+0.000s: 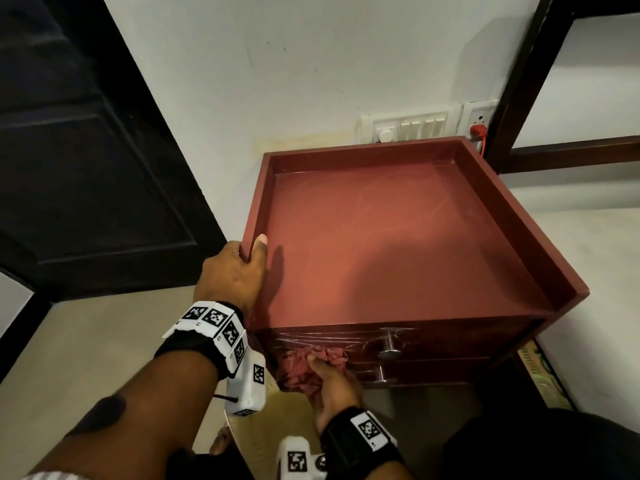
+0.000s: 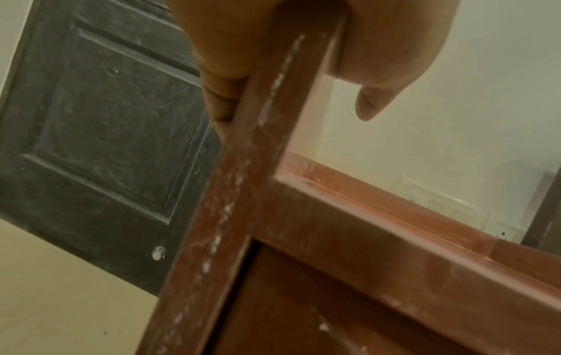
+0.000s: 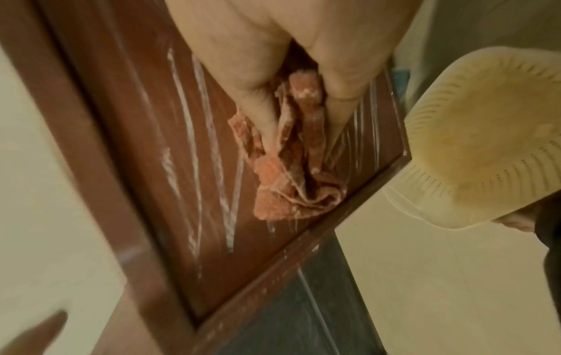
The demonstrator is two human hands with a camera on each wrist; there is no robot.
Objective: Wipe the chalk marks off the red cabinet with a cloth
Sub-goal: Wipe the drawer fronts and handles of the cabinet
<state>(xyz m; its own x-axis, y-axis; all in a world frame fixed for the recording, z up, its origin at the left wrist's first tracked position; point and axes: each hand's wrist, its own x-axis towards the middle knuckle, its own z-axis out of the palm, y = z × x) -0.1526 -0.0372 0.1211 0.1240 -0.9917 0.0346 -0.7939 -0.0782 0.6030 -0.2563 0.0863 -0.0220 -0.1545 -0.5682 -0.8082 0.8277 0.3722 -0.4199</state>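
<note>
Your left hand [image 1: 235, 271] grips the near-left corner of the red cabinet [image 1: 398, 244], thumb hooked inside the raised rim and fingers wrapped around its outer side, as the left wrist view confirms with the rim edge running between thumb and fingers. Your right hand [image 1: 330, 382] is lower down at the cabinet's front, pressing a bunched reddish cloth [image 1: 304, 370] against the left part of the upper drawer face, fingers curled into its folds. White chalk marks [image 3: 194, 134] streak that drawer front in long strokes on both sides of the cloth, which lies touching the panel under your fingertips [image 3: 264, 125]. Two metal knobs [image 1: 389, 348] stand just right of the cloth, one on each drawer. A pale yellow woven basket [image 3: 485, 134] sits on the floor near your right hand. The cabinet stands against a white wall, below a switch panel [image 1: 408, 128], with a dark door [image 1: 86, 150] at far left.
</note>
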